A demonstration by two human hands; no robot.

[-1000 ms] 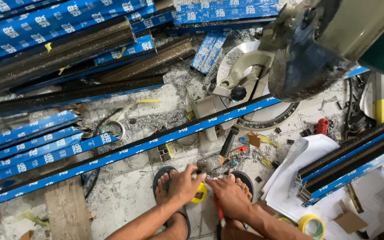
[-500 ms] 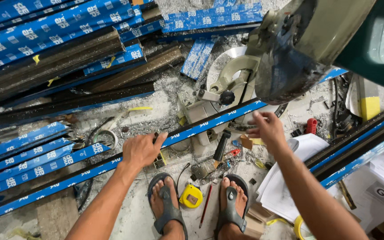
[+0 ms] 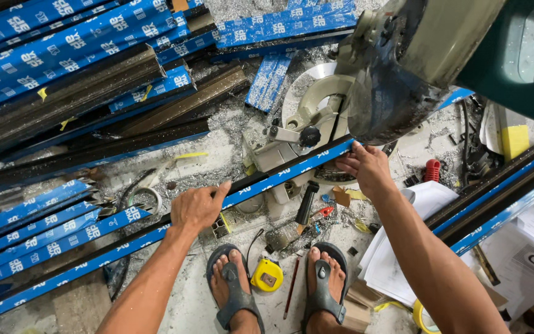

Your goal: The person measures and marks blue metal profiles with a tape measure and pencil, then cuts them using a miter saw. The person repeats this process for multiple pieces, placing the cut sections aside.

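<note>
We see both hands on one long blue-wrapped aluminium profile (image 3: 279, 176) that runs diagonally from lower left across the floor and onto the base of a mitre saw (image 3: 316, 124). The left hand (image 3: 198, 207) lies palm-down on top of the profile, fingers loosely curled over its far edge, pressing rather than pinching. The right hand (image 3: 366, 166) grips the profile right at the saw, fingers wrapped over the far side, just below the blade guard (image 3: 390, 93). We cannot tell how hard either hand clamps.

Risks, as we judge them:
- The right hand sits very close to the blade zone; a slip forward puts fingers under the guard.
- The profile is long and mostly unsupported on a cluttered floor, so it may tilt or twist on the saw base and bind.
- Metal chips (image 3: 230, 133) cover the floor, and the feet are in open sandals (image 3: 322, 291); cuts are likely.
- A yellow tape measure (image 3: 267, 275), a red pencil (image 3: 292, 287) and a black-handled tool (image 3: 307, 201) lie near the feet, so shifting stance could mean a trip.
- Stacked profiles (image 3: 63, 55) to the left could snag the long end if it swings.
</note>
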